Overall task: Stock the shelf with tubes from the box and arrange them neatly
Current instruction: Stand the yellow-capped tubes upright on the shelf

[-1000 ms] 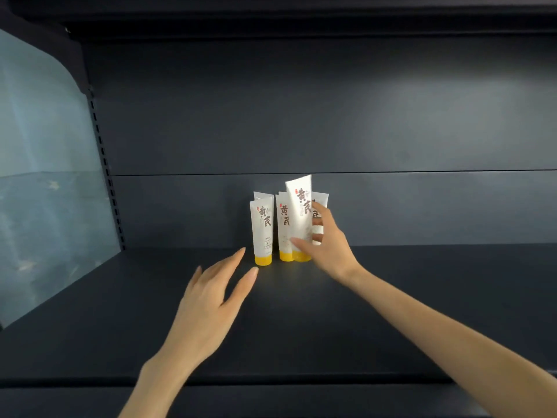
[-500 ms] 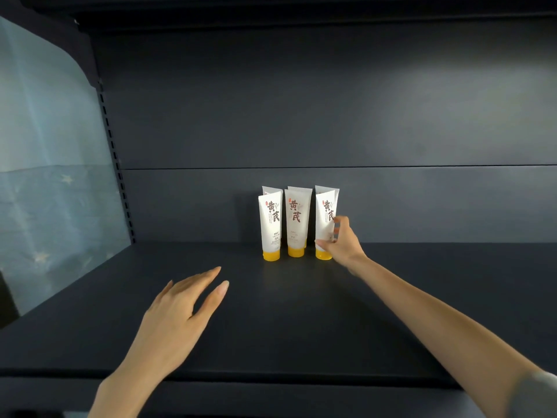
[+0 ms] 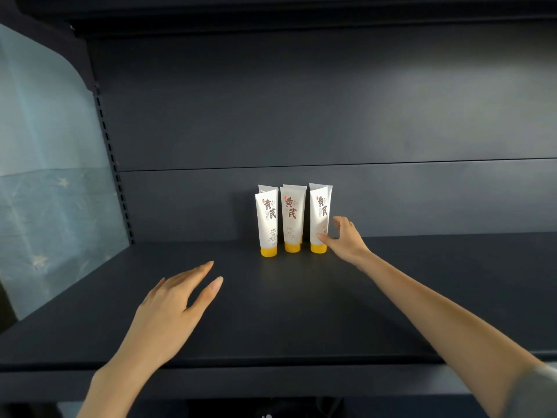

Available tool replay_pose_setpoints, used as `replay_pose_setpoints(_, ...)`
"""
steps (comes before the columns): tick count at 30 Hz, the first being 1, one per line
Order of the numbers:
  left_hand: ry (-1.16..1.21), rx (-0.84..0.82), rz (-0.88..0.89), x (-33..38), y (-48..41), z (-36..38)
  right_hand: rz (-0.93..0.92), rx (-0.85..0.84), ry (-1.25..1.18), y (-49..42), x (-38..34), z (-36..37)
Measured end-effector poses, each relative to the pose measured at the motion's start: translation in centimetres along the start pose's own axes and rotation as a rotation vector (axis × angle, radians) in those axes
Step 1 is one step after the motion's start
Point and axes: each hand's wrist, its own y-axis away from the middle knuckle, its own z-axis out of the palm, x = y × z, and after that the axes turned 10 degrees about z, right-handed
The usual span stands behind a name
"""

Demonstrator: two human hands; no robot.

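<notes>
Several white tubes with yellow caps stand cap-down near the back of the dark shelf (image 3: 271, 312), in two rows. The front row has a left tube (image 3: 267, 221), a middle tube (image 3: 292, 217) and a right tube (image 3: 319, 218); more tubes peek out behind them. My right hand (image 3: 343, 239) sits just right of the right tube, its thumb tip touching the tube low down and its fingers spread apart from it. My left hand (image 3: 177, 300) hovers flat over the shelf's front left with straight fingers, holding nothing. The box is out of sight.
A dark back panel (image 3: 301, 116) closes the shelf behind the tubes. A slotted upright (image 3: 116, 176) and a pale blue sheet (image 3: 51, 164) bound the left side. The shelf's front lip (image 3: 271, 378) runs across the bottom.
My right hand set the tube down at the right end of the front row and has loosened its grip on it. My left hand drew back toward the front edge.
</notes>
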Motion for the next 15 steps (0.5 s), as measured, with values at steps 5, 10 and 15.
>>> replay_pose_setpoints(5,-0.090,-0.032,0.031,-0.7,0.0,-0.5,-0.085,0.011,0.419,2.7,0.9,-3.1)
replay_pose_setpoints(10,-0.348,-0.160,0.065,-2.0,-0.4,0.0,-0.102,0.067,0.712,7.3,1.7,-6.0)
replay_pose_setpoints(15,-0.373,-0.182,0.129,-1.3,-0.2,0.9,-0.055,0.143,0.807,12.9,2.6,-8.6)
